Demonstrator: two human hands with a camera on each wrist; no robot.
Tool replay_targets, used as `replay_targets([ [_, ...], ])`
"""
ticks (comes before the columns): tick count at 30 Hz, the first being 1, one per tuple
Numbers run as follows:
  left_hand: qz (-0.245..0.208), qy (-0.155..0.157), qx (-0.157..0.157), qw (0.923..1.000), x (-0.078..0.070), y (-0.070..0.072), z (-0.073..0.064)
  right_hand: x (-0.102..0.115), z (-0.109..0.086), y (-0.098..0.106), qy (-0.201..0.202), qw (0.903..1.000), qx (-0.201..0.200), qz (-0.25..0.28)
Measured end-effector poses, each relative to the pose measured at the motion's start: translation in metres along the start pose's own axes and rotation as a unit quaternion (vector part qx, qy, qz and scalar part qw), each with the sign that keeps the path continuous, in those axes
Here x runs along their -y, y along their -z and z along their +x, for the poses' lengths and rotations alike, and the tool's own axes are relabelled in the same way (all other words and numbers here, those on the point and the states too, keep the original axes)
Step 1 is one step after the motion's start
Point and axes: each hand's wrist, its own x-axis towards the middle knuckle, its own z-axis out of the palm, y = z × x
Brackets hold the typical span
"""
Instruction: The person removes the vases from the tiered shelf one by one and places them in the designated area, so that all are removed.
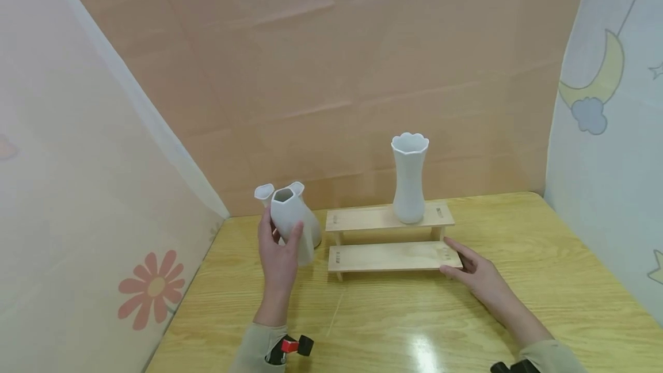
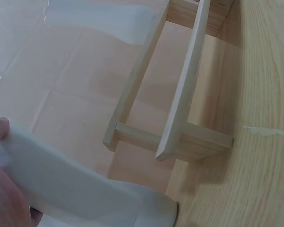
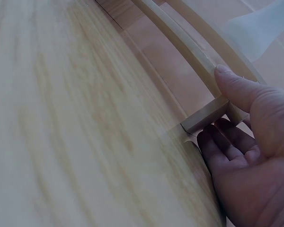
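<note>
My left hand (image 1: 279,255) grips a white vase (image 1: 288,214) with an angular mouth, thumb on one side and fingers round the other. In the left wrist view the vase (image 2: 80,182) runs slantwise, its base close to the tabletop. A two-step wooden stand (image 1: 391,257) is to the right of it. At the right end of the lower step, my right hand (image 1: 479,274) holds the board, with the thumb at the front edge and the fingers curled behind the end. A tall white vase with a scalloped rim (image 1: 410,180) stands upright on the upper step.
Behind the gripped vase, other white vases show, one with a flared mouth (image 1: 264,191); their lower parts are mostly hidden. Everything is on a wood-grain table (image 1: 388,327). A tan backdrop (image 1: 362,85) rises behind, with printed pale sheets at both sides.
</note>
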Motion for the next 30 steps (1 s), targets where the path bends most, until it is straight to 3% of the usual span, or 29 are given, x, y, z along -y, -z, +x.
replay_targets([
  [10,-0.002,0.023,-0.025,0.9994,0.013,-0.007,-0.005,-0.003,0.0,0.0,0.0,1.0,-0.002,0.003],
  [30,0.006,0.034,-0.028,0.999,0.029,-0.011,-0.004,-0.001,0.0,0.0,-0.001,1.0,-0.002,0.007],
])
